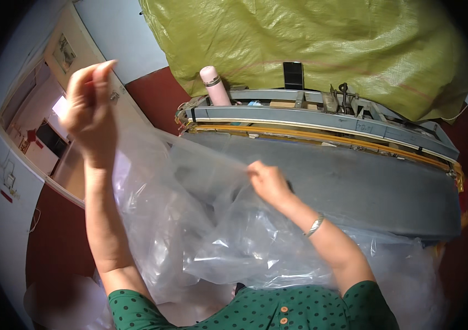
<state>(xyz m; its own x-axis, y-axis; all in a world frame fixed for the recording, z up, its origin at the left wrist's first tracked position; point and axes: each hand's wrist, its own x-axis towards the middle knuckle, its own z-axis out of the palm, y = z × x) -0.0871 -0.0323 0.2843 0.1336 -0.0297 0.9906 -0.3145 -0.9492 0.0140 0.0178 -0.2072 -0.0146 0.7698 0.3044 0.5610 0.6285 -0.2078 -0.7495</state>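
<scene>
A large clear plastic sheet [245, 236] lies in loose, shiny folds over my lap and along the near side of a dark grey bench [349, 176]. My right hand [270, 181], closed, pinches an edge of the sheet above the bench top. From there the edge runs tautly up and leftward to beside my left wrist. Raised high at the left, my left hand [91, 107] is closed with its fingers curled toward the thumb; it appears to grip the sheet, though motion blurs the exact hold.
Behind the bench top runs a long grey metal frame [300, 116] with an orange strip [322, 139]. A pink flask [215, 86], a black flat object [293, 76] and a metal clamp [345, 99] are at the back. A yellow-green woven cover [322, 38] hangs beyond; an open door [74, 49] is left.
</scene>
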